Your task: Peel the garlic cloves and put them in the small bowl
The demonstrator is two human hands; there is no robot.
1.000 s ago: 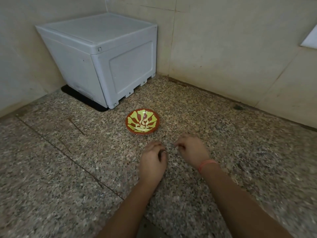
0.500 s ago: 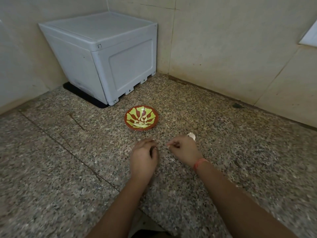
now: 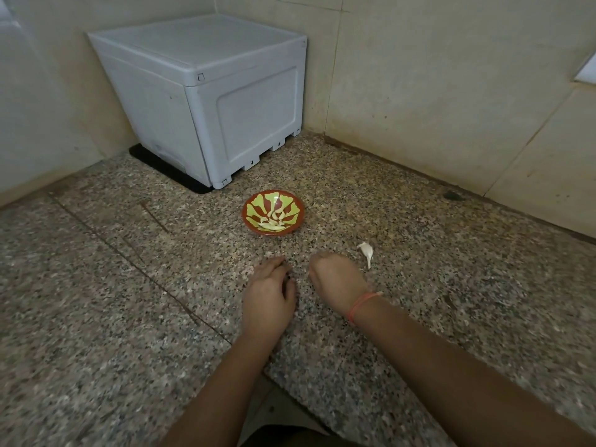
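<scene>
Left hand [image 3: 269,296] and right hand [image 3: 337,280] both curled, knuckles up; contents hidden. Risk: clove [image 3: 367,251] beside right hand overlooked, or skin dropped into bowl [image 3: 246,217].

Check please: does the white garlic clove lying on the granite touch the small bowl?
Apart. The head view shows a stretch of bare granite between the garlic clove and the small bowl.
</scene>
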